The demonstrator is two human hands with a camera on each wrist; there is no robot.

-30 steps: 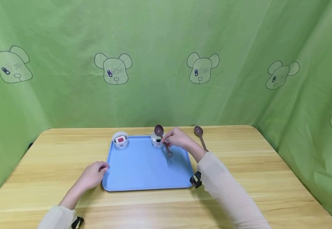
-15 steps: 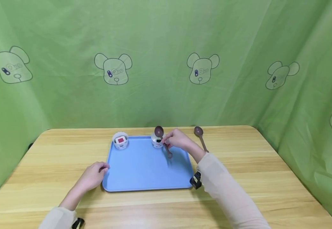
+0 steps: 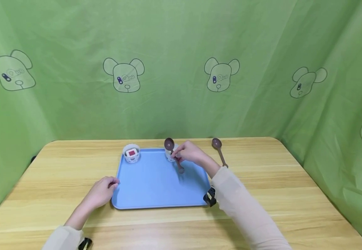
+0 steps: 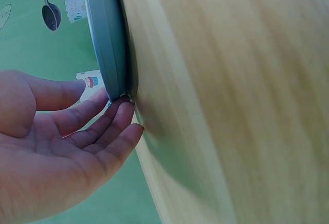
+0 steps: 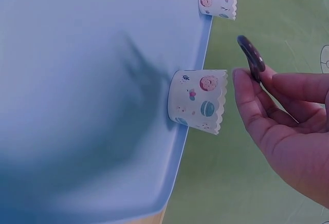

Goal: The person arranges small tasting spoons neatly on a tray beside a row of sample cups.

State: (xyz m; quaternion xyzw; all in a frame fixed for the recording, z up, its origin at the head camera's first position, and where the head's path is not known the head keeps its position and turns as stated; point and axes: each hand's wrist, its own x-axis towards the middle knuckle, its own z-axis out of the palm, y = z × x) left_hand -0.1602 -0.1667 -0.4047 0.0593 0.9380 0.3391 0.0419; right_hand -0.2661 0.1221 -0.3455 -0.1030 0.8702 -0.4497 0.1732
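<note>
My left hand [image 3: 100,191] is at the left edge of a blue tray [image 3: 156,187], fingertips around its rim and thumb on the upper side. My right hand [image 3: 191,152] pinches a brown spoon [image 3: 169,143] by its handle, bowl pointing away, above the tray's back right part. Just behind the spoon stands a patterned paper cup [image 5: 198,100], partly hidden in the head view by the spoon and fingers. A second paper cup [image 3: 132,158] at the tray's back left corner has a white block with a red square [image 3: 132,152] in it.
Another brown spoon [image 3: 217,143] lies on the wooden table [image 3: 262,180] to the right of the tray, its handle end close to the right sleeve [image 3: 240,194]. A green curtain [image 3: 174,111] with bear heads drawn on it hangs behind the table and along both sides.
My right hand has shifted slightly left with the spoon, so the spoon now covers more of the right cup. My left hand and the tray have stayed put.
</note>
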